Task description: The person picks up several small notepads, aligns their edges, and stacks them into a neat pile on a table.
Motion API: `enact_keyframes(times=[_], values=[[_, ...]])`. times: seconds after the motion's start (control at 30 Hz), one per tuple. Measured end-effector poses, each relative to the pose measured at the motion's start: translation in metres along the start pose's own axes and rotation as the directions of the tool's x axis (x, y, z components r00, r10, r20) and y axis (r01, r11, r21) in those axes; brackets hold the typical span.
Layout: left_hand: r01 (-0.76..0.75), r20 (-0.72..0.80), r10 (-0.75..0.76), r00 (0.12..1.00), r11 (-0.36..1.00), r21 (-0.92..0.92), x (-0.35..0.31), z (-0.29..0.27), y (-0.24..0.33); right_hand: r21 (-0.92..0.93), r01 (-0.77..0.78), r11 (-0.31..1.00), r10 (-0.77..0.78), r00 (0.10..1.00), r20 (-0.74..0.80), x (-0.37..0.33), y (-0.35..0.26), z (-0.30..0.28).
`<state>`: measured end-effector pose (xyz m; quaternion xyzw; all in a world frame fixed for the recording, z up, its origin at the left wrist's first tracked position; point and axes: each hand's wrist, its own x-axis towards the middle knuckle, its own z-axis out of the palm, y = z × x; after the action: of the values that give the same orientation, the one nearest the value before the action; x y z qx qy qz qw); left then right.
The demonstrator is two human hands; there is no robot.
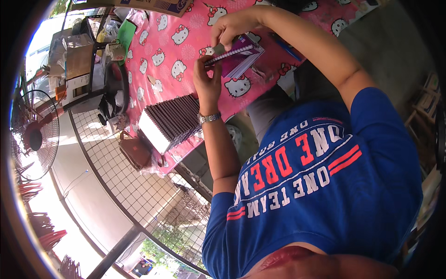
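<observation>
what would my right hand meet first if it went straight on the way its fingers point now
The right hand points at the purple spiral notebook, so most likely its coil binding comes first; depth is unclear, and they may already be touching.

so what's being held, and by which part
A purple spiral notebook, by the left end of its coiled spine, in the left hand; right hand: grip unclear.

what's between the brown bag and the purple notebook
The notebook stack and the left hand lie between the brown bag and the purple notebook, as the head view shows.
</observation>
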<state>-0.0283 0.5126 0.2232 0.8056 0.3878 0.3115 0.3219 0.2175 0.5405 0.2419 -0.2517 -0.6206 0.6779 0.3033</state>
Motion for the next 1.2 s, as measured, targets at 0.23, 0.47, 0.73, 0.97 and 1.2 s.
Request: enact_keyframes(times=[0.23,0.47,0.73,0.97,1.2], values=[[0.105,-0.021,-0.11,0.994,0.98,-0.167,0.006,0.006,0.01,-0.732,-0.606,0.312,-0.1,0.745,-0.659,-0.054,0.089,-0.057],[0.159,-0.231,-0.277,0.933,0.891,-0.425,-0.023,0.009,-0.003,-0.658,-0.737,0.152,-0.254,0.615,-0.747,-0.137,0.099,0.082],[0.098,-0.296,-0.224,0.929,0.917,-0.386,-0.018,0.021,0.003,-0.777,-0.201,0.597,-0.537,0.619,-0.573,-0.092,0.035,0.124],[0.081,-0.328,-0.246,0.912,0.892,-0.445,-0.023,0.024,-0.004,-0.895,-0.251,0.369,-0.558,0.71,-0.429,-0.041,0.022,0.136],[0.062,-0.455,-0.179,0.872,0.964,-0.26,-0.035,0.021,0.005,0.445,-0.07,0.893,0.248,0.901,-0.356,-0.053,0.02,0.131]])
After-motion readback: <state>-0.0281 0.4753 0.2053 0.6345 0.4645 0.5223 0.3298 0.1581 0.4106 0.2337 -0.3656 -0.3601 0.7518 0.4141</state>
